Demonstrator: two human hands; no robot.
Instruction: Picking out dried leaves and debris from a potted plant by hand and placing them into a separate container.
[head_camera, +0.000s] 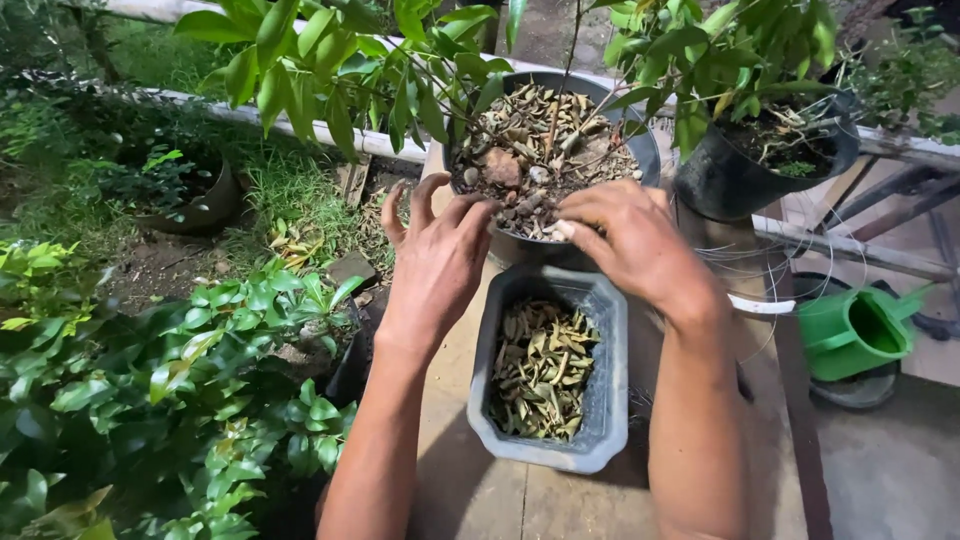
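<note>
Leafy branches hiding the far rim of a round black pot (640, 150) of stones and dry leaves; grey rectangular tub (600, 400) of dry leaves just nearer; left hand (440, 255) spread open on the pot's near edge; right hand (630, 240) curled, fingertips pinching among pebbles, catch unclear

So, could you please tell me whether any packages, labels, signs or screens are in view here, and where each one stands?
None in view: no packages, labels, signs or screens.
Only unmarked containers around the left hand and right hand: a round black pot, a grey rectangular planter and a green watering can.
</note>
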